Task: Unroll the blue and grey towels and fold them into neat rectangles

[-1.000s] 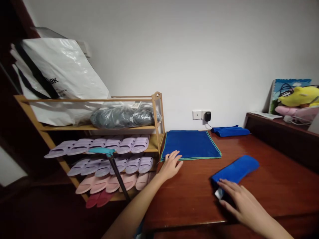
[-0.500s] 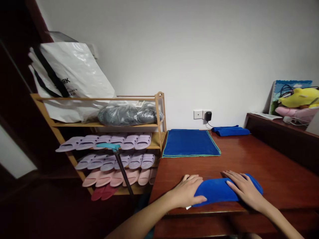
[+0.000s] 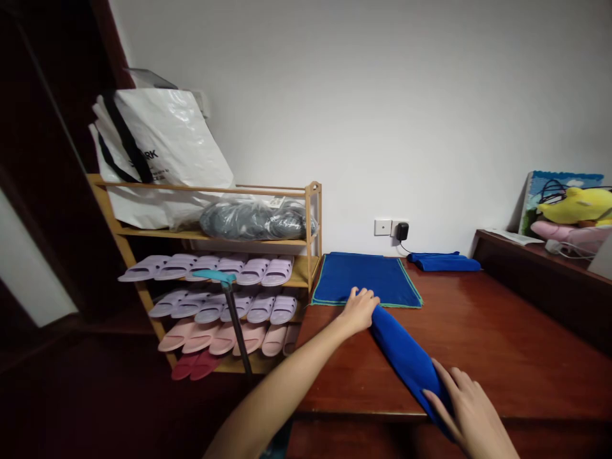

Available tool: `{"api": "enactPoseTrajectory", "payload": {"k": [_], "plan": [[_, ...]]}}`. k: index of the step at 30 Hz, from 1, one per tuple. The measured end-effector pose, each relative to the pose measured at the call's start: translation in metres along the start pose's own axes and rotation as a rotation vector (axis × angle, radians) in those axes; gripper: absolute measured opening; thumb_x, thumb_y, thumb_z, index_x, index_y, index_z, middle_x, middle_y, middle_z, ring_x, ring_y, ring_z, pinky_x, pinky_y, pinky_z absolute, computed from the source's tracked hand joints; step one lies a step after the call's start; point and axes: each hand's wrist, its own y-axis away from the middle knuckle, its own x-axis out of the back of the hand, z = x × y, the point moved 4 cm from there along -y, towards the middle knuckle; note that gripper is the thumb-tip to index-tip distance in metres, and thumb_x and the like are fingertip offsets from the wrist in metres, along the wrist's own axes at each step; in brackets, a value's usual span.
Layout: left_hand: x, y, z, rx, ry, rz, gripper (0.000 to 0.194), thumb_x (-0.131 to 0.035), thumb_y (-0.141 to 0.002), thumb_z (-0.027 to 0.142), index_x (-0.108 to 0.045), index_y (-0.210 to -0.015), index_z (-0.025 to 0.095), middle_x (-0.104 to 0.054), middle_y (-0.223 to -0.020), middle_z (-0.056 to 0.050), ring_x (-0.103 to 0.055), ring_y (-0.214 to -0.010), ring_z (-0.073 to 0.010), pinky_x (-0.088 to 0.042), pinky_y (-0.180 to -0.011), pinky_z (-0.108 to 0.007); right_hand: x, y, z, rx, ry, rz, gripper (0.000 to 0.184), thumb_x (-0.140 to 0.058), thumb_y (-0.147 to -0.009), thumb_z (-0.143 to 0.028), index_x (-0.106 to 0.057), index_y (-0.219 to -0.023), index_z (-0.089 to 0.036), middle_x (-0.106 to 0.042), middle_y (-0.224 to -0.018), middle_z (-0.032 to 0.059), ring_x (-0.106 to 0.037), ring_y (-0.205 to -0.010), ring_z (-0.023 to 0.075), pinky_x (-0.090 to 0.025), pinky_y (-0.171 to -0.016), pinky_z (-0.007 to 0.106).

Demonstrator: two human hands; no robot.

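A long folded blue cloth [image 3: 404, 354] slants over the front of the wooden desk, stretched between my two hands. My left hand [image 3: 361, 310] grips its upper left end, fingers closed. At its lower right end, near the desk's front edge, my right hand [image 3: 461, 401] holds it between thumb and fingers. Just behind my left hand lies a flat stack of blue cloths [image 3: 366, 277] with green edging. Another folded blue cloth [image 3: 444, 261] rests against the wall at the back.
A wooden shoe rack [image 3: 313, 223] left of the desk [image 3: 502, 338] carries slippers [image 3: 277, 271], a plastic-wrapped grey bundle [image 3: 258, 218] and a white bag [image 3: 176, 140]. A blue-topped pole [image 3: 236, 325] stands before it. On the right ledge sits a yellow plush toy [image 3: 576, 205].
Both hands lay on the cloth half a second ago, the cloth running sideways along the front edge. Now its left end is further back and its right end nearer, with both hands gripping it.
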Motion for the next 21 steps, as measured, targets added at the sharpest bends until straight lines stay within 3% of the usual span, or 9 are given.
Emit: {"api": "enactPoseTrajectory", "payload": {"k": [2,4,6,9,11,13,16,18,21], "plan": [[-0.007,-0.016,0.002,0.075,0.003,0.073,0.059,-0.047,-0.075,-0.002,-0.047,-0.129,0.020,-0.045,-0.137,-0.014,-0.035,-0.129,-0.0286,-0.024,-0.104,-0.050,0.000,0.004,-0.010,-0.006,-0.024,0.062,0.060,-0.044,-0.087,-0.053,-0.042,-0.137,-0.019,-0.065,-0.102,0.0121,-0.063,-0.084,0.0238,-0.051,-0.070,0.037],[-0.016,-0.024,0.003,0.167,0.032,0.136,0.072,-0.042,-0.079,-0.002,-0.024,-0.145,0.018,-0.025,-0.150,-0.017,-0.022,-0.137,-0.0293,-0.024,-0.103,-0.053,0.001,0.012,-0.016,0.034,-0.061,0.116,0.071,-0.047,-0.086,-0.052,-0.025,-0.146,-0.022,-0.062,-0.117,0.0132,-0.063,-0.095,0.0253,-0.052,-0.072,0.036],[-0.026,-0.024,0.008,0.174,0.107,0.183,0.070,-0.038,-0.085,0.004,-0.012,-0.149,0.019,-0.016,-0.154,-0.016,-0.015,-0.140,-0.0272,-0.025,-0.104,-0.053,0.001,0.023,-0.018,0.087,-0.110,0.118,0.076,-0.050,-0.084,-0.053,-0.017,-0.148,-0.028,-0.055,-0.130,0.0110,-0.060,-0.106,0.0258,-0.053,-0.075,0.035],[-0.039,-0.014,0.032,-0.087,0.226,0.154,0.055,-0.035,-0.097,0.029,-0.015,-0.149,0.027,-0.013,-0.156,-0.009,-0.012,-0.142,-0.0243,-0.018,-0.108,-0.053,0.001,0.031,-0.010,0.093,-0.233,0.047,0.053,-0.044,-0.089,-0.048,-0.033,-0.140,-0.040,-0.052,-0.134,0.0018,-0.057,-0.114,0.0223,-0.052,-0.084,0.035],[-0.047,-0.003,0.054,-0.344,0.258,-0.010,0.053,-0.033,-0.097,0.046,-0.021,-0.147,0.031,-0.012,-0.156,-0.006,-0.010,-0.142,-0.0268,-0.013,-0.107,-0.058,0.003,0.025,-0.002,0.059,-0.315,0.004,0.041,-0.041,-0.092,-0.041,-0.044,-0.133,-0.041,-0.052,-0.135,-0.0018,-0.053,-0.118,0.0192,-0.049,-0.091,0.033],[-0.054,0.006,0.070,-0.501,0.272,-0.197,0.052,-0.032,-0.096,0.050,-0.028,-0.145,0.031,-0.015,-0.156,-0.006,-0.009,-0.142,-0.0278,-0.010,-0.106,-0.062,0.005,0.012,0.003,0.058,-0.341,-0.014,0.041,-0.044,-0.092,-0.037,-0.046,-0.132,-0.038,-0.050,-0.136,-0.0018,-0.051,-0.121,0.0182,-0.048,-0.093,0.032],[-0.055,0.013,0.076,-0.512,0.276,-0.283,0.053,-0.035,-0.097,0.047,-0.031,-0.144,0.023,-0.023,-0.153,-0.010,-0.010,-0.142,-0.0263,-0.007,-0.107,-0.063,0.003,-0.006,0.003,0.149,-0.314,-0.029,0.053,-0.047,-0.090,-0.037,-0.032,-0.141,-0.036,-0.047,-0.139,-0.0012,-0.050,-0.122,0.0181,-0.048,-0.093,0.034],[-0.054,0.017,0.076,-0.486,0.272,-0.244,0.053,-0.035,-0.097,0.047,-0.032,-0.143,0.020,-0.026,-0.151,-0.012,-0.011,-0.142,-0.0262,-0.008,-0.107,-0.062,-0.001,-0.010,0.000,0.215,-0.310,-0.034,0.059,-0.045,-0.091,-0.035,-0.021,-0.145,-0.035,-0.046,-0.139,-0.0016,-0.052,-0.120,0.0159,-0.049,-0.091,0.030],[-0.052,0.025,0.076,-0.430,0.234,-0.151,0.047,-0.029,-0.098,0.047,-0.038,-0.138,0.022,-0.028,-0.151,-0.012,-0.011,-0.142,-0.0281,-0.014,-0.105,-0.066,-0.005,-0.006,0.001,0.195,-0.329,0.006,0.063,-0.044,-0.092,-0.032,-0.014,-0.147,-0.032,-0.048,-0.138,-0.0012,-0.056,-0.114,0.0123,-0.050,-0.086,0.024]]}}
